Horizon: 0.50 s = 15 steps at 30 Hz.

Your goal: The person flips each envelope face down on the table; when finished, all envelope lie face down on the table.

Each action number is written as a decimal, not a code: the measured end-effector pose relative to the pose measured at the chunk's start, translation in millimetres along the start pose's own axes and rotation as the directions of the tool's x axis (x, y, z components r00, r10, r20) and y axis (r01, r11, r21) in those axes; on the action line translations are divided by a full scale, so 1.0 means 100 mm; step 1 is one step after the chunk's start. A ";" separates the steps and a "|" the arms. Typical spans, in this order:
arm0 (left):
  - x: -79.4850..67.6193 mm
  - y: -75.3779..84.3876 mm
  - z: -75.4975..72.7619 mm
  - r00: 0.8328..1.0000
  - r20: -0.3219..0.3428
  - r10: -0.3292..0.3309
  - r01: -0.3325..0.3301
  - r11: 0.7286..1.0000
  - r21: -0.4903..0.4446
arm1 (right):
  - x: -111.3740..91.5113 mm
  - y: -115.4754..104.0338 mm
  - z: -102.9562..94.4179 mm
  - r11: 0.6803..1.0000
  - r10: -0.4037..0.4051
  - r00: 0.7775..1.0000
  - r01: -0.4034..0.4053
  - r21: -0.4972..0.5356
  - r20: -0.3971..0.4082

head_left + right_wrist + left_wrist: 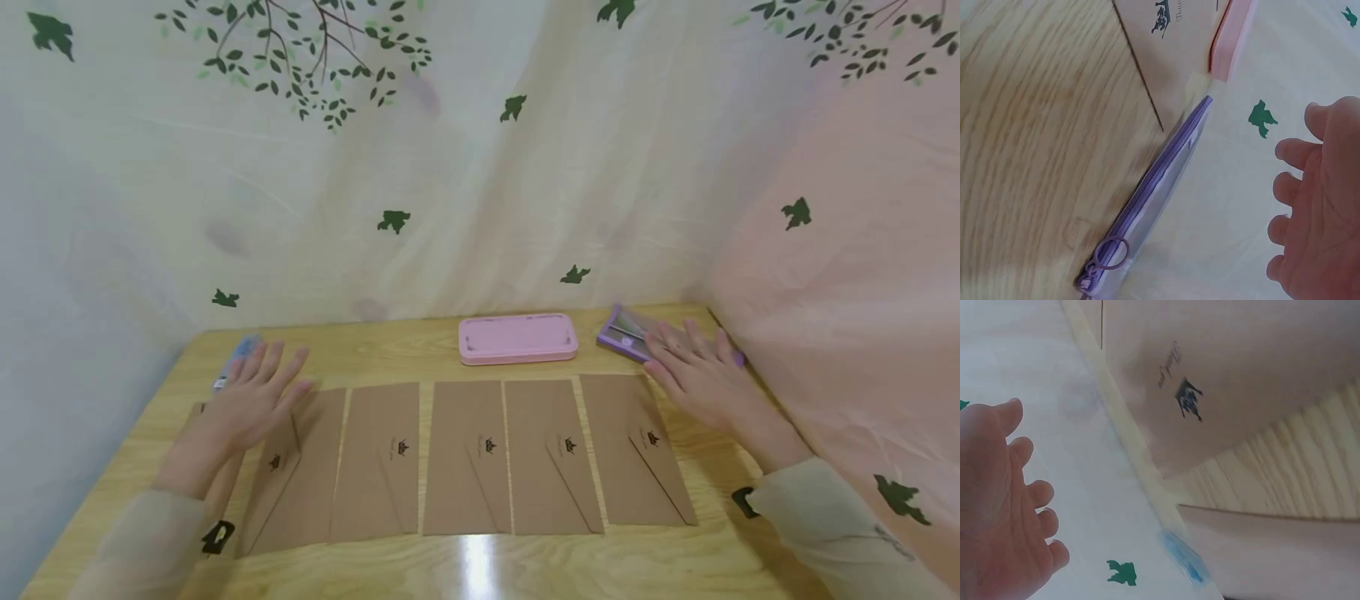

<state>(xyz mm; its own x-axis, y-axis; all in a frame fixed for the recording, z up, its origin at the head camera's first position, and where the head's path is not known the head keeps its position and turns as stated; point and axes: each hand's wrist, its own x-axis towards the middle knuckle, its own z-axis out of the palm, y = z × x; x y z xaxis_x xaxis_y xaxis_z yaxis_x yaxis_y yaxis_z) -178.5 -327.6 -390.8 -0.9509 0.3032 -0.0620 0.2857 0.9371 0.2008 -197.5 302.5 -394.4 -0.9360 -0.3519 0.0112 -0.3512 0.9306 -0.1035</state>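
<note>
Several brown kraft envelopes (465, 458) lie in a row on the wooden table, each visible one printed with a small black crown. My left hand (251, 400), fingers straight and spread, hovers over the leftmost envelopes and partly hides them. Just beyond its fingertips is a small blue, clear-looking item (1186, 556), its kind unclear. At the right, my right hand (697, 371) is spread above a see-through zip pouch (626, 337) with purple edges and covers part of it. In the right wrist view the pouch's purple zip (1154, 178) has a ring pull. Neither hand holds anything.
A pink flat case (517, 339) lies behind the row of envelopes. Pale cloth (465, 167) with printed leaves and green birds hangs behind and beside the table (375, 571). Black straps or clips show near both sleeves.
</note>
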 end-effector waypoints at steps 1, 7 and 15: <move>0.02 0.01 0.00 1.000 -0.005 0.006 -0.006 1.000 -0.001 | 0.01 -0.01 -0.01 1.000 -0.005 1.000 0.005 -0.002 -0.006; 0.17 0.23 -0.04 1.000 0.003 0.028 -0.028 0.999 -0.043 | 0.05 -0.10 -0.12 0.997 -0.062 0.991 0.057 -0.048 -0.119; 0.51 0.96 -0.02 0.993 0.009 0.118 -0.115 0.980 -0.163 | 0.02 -0.20 -0.27 0.990 -0.131 0.950 0.110 -0.089 -0.283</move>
<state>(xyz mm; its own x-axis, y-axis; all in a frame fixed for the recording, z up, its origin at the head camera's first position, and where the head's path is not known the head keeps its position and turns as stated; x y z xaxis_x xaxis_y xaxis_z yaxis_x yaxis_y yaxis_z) -200.1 -222.1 -373.1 -0.9094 0.4132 -0.0471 0.3696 0.8550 0.3637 -192.6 285.7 -365.6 -0.8505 -0.4280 0.3056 -0.4533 0.8913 -0.0131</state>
